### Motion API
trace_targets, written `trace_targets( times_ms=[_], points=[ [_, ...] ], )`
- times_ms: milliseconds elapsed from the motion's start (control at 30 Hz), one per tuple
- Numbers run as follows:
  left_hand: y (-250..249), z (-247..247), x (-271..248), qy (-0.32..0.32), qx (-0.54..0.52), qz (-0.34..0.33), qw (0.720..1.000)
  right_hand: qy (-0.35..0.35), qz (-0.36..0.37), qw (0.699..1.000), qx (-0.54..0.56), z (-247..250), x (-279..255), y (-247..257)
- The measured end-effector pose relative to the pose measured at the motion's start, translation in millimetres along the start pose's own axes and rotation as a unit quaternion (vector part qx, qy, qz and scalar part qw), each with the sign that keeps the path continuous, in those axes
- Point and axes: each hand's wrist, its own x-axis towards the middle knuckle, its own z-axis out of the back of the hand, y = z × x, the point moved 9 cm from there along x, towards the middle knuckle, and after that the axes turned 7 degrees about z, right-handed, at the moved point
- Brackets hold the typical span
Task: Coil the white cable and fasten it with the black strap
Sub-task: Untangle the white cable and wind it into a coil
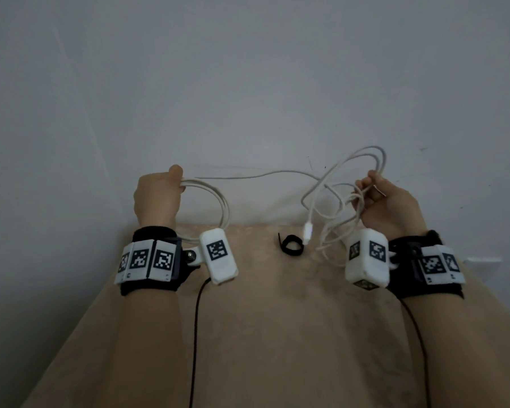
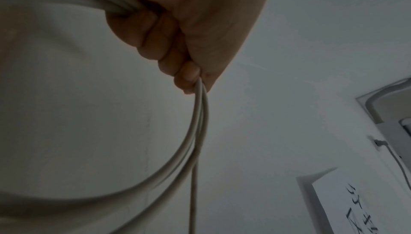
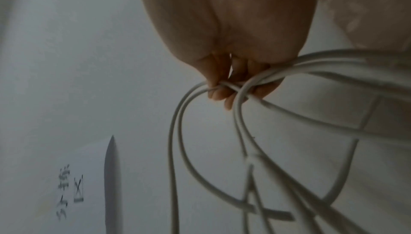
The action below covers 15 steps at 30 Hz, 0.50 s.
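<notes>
**A:** How far along is the coiling?

**B:** Partway, I'd judge. The left hand point(image 1: 156, 195) has its fingers curled round a few neat loops of the white cable point(image 1: 265, 173), which hang below the fist. The right hand point(image 1: 386, 201) pinches a looser, tangled bunch, with one plug end point(image 1: 307, 232) dangling beneath it.

**A:** Are the hands together?

**B:** No, well apart, with one strand slung between them.

**A:** And the black strap point(image 1: 291, 245)?

**B:** Untouched, lying on the tan surface point(image 1: 277, 319) between the two wrists, nearer the right. The right-hand slack likely still needs gathering into the coil before fastening.
</notes>
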Motion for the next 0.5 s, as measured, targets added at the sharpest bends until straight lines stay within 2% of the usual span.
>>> trace_targets(
  times_ms=[67,200,367,500],
  points=[
    [2,3,4,-0.004,-0.013,0.011,1.000,-0.045,0.007,0.999,-0.028,19,3,5],
    [-1,-4,2,0.009,-0.018,0.005,1.000,-0.072,0.021,0.985,-0.152,33,10,6],
    [-7,-7,1,0.016,-0.032,-0.004,0.999,-0.042,0.033,0.957,-0.285,31,14,-4],
    [-13,-18,-4,0.049,-0.045,-0.021,0.998,-0.002,0.050,0.930,-0.365,19,9,-8]
  ],
)
